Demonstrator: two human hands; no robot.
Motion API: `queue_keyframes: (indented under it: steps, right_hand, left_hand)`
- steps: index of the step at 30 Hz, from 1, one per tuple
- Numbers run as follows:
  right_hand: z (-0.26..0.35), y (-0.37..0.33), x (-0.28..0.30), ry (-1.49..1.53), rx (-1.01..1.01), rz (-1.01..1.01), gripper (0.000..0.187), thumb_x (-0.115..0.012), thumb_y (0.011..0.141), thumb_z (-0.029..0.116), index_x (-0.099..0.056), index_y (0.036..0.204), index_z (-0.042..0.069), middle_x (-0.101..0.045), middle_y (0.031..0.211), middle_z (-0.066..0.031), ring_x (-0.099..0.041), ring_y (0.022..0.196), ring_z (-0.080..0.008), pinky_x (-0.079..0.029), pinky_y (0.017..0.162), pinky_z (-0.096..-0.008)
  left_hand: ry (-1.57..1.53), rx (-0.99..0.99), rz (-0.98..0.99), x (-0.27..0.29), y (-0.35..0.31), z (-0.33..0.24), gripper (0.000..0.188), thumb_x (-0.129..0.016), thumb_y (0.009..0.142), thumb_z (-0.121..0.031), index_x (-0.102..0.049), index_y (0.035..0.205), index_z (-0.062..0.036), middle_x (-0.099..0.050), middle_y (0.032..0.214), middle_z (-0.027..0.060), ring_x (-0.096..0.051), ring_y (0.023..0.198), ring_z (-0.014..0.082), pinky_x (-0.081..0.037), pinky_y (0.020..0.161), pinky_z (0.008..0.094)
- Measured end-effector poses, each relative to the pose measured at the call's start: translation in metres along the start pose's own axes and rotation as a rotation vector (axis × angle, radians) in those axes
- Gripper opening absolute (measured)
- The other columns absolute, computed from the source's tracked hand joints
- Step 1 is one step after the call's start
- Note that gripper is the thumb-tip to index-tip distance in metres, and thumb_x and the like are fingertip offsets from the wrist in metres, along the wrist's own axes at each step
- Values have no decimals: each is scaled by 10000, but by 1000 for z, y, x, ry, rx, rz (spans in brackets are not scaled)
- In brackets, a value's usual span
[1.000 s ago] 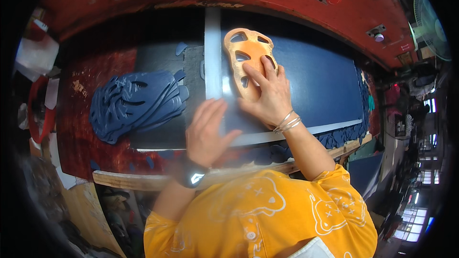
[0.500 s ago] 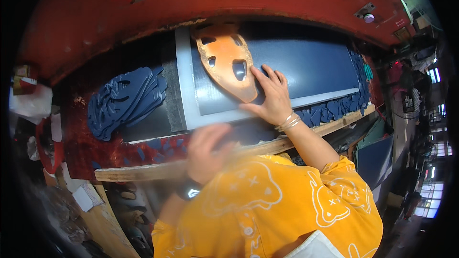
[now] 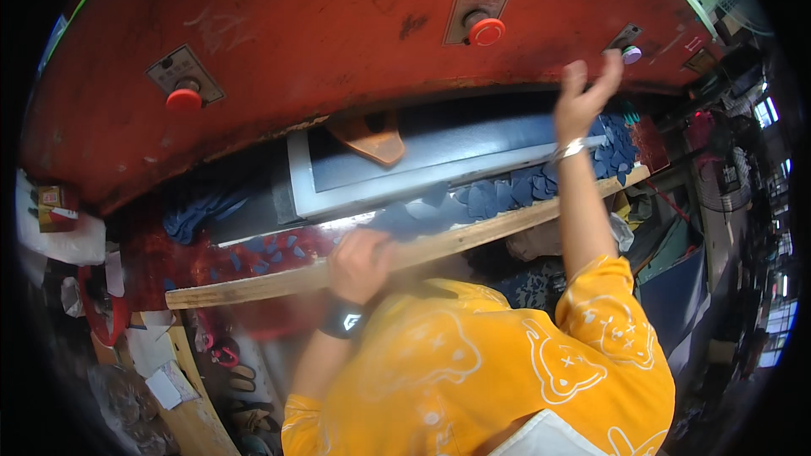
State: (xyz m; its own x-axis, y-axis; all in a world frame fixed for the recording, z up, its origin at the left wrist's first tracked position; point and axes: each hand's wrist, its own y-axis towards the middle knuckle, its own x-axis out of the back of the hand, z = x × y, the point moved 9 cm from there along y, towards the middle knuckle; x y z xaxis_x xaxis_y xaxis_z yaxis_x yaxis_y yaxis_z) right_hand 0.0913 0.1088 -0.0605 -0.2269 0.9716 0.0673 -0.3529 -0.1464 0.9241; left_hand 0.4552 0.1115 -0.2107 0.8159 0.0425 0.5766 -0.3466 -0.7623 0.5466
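Observation:
My right hand is raised in front of the red machine panel with its fingers apart, holding nothing. Its fingertips are close to a small purple button; I cannot tell whether they touch it. My left hand hovers over or rests on the wooden rail, slightly blurred, its fingers curled in with nothing seen in them. Beyond it, an orange cutting template lies on a dark blue sheet over a white board. The panel hides the template's far part.
Two red push buttons, one on the left and one at the middle, stick out of the red panel. Dark blue cut pieces lie stacked at left. Blue scraps line the rail. A box stands far left.
My right hand has left the template and risen to the purple button. My left hand has barely moved. The view has tilted upward, and the panel now covers more of the template and sheet.

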Motion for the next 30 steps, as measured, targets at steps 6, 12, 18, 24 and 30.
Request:
queue_keyframes:
  steps: [6, 12, 18, 24, 30]
  right_hand:
    - [-112, 85, 47, -268, -225, -255, 781, -520, 903, 496, -291, 1411, -50, -310, 1437, -268, -278, 1337, -391, -206, 1119, -466]
    - [-82, 11, 101, 213, -267, -182, 545, -514, 962, 298, -363, 1347, -57, -427, 1353, -193, -435, 1220, -289, -330, 1044, -377]
    - [34, -154, 41, 145, -90, 993, 299, -673, 788, 209, -649, 1056, 78, -645, 983, -125, -576, 981, -295, -427, 907, -391]
    - [75, -202, 33, 41, 91, 1256, 365, -706, 768, 255, -654, 1084, 80, -556, 977, -118, -497, 956, -300, -411, 871, -387]
    - [79, -200, 36, 34, 97, 1222, 389, -701, 752, 232, -649, 1101, 68, -561, 965, -147, -508, 937, -318, -436, 862, -393]
  left_hand:
    - [83, -18, -17, -4, -7, 2, 90, -710, 759, -132, -660, 767, -58, -642, 780, 107, -621, 747, 307, -498, 659, 379]
    - [162, 14, -37, -3, -13, 3, 126, -709, 768, -176, -639, 709, -89, -612, 733, 94, -607, 721, 304, -481, 628, 402]
    - [218, 35, -20, -4, -14, 3, 170, -704, 774, -212, -627, 692, -84, -590, 720, 100, -593, 714, 316, -472, 637, 420]
    - [233, 61, -2, -6, -15, 5, 205, -688, 785, -216, -600, 679, -64, -567, 716, 116, -578, 721, 331, -462, 636, 434]
    - [251, 61, -2, -8, -13, 8, 283, -677, 811, -249, -572, 658, -35, -550, 689, 130, -566, 711, 340, -445, 631, 428]
